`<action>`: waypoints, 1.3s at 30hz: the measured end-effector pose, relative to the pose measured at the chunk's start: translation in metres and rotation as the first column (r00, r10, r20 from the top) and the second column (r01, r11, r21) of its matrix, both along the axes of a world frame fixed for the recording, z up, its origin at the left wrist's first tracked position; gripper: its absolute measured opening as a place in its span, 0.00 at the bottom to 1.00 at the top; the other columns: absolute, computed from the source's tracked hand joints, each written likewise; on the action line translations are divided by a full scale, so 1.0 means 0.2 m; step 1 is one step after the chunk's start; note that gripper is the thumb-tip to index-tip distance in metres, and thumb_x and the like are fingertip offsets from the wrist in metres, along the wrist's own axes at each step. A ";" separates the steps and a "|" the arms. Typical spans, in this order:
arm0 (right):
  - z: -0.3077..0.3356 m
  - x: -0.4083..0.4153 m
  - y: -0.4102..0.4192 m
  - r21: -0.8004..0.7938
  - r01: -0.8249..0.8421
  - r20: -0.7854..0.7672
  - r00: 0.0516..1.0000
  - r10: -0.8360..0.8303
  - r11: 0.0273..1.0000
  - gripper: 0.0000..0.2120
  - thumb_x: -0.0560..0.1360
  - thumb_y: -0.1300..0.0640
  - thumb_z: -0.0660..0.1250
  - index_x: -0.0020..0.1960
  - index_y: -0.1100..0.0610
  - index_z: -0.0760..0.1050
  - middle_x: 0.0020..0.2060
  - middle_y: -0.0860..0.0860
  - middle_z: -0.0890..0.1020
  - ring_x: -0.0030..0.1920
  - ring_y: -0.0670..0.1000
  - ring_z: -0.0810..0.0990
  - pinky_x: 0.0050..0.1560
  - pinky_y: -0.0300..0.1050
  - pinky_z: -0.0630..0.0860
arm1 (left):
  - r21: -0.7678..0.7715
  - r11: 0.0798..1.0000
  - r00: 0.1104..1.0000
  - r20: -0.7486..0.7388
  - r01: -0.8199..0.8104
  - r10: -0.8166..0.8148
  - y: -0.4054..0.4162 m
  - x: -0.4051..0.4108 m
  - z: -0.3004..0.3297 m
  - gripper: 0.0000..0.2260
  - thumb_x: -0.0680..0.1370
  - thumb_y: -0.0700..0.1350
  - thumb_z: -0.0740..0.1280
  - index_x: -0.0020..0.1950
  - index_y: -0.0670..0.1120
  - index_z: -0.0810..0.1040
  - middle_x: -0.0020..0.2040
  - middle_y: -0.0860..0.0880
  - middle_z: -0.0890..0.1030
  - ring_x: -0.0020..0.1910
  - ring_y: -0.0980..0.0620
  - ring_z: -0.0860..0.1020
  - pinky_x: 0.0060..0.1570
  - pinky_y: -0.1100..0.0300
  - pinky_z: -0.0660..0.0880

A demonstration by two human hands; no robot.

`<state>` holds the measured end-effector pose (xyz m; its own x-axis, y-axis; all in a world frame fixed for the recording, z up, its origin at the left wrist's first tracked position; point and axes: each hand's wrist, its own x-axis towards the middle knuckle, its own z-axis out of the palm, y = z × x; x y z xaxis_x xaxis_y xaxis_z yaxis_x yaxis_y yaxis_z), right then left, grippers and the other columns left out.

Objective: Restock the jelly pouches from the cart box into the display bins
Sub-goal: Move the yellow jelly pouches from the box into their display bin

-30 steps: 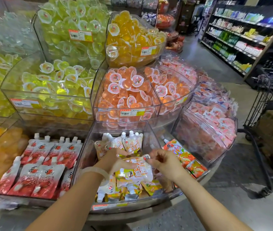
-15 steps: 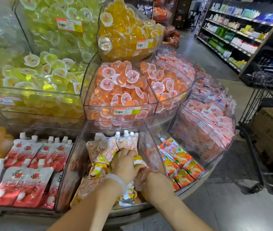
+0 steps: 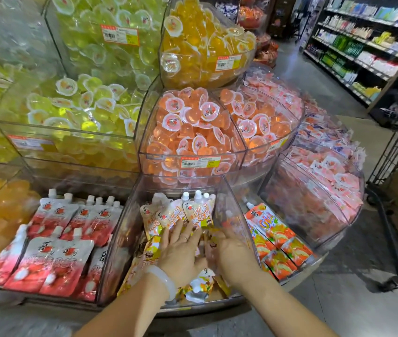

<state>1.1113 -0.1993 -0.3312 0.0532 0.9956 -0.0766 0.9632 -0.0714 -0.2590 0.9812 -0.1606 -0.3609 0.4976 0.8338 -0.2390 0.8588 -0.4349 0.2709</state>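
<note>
both hands are lying flat with fingers spread, left hand (image 3: 181, 251) and right hand (image 3: 229, 251) pressing the yellow jelly pouches (image 3: 183, 215) down inside the clear middle bin (image 3: 129, 239), probably to settle them neatly.

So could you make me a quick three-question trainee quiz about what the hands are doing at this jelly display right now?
1. True or false: both hands are inside the middle clear bin.
2. Which pouches lie in the bin to the left of it? A) red pouches B) green pouches C) blue pouches
3. Fill in: the left hand and right hand press flat on the ____ pouches.

Key: 1 true; 2 A, the red pouches; 3 yellow-and-white.
</note>
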 end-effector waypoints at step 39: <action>0.25 0.10 0.55 -0.084 -0.165 0.081 0.982 0.171 0.983 0.09 0.73 0.59 0.62 0.50 0.56 0.78 0.49 0.57 0.82 0.49 0.59 0.79 0.45 0.44 0.75 | -0.051 0.914 0.761 0.536 -0.402 0.364 0.35 -0.13 0.03 0.16 0.77 0.33 0.63 0.64 0.40 0.74 0.63 0.40 0.74 0.53 0.44 0.74 0.50 0.62 0.64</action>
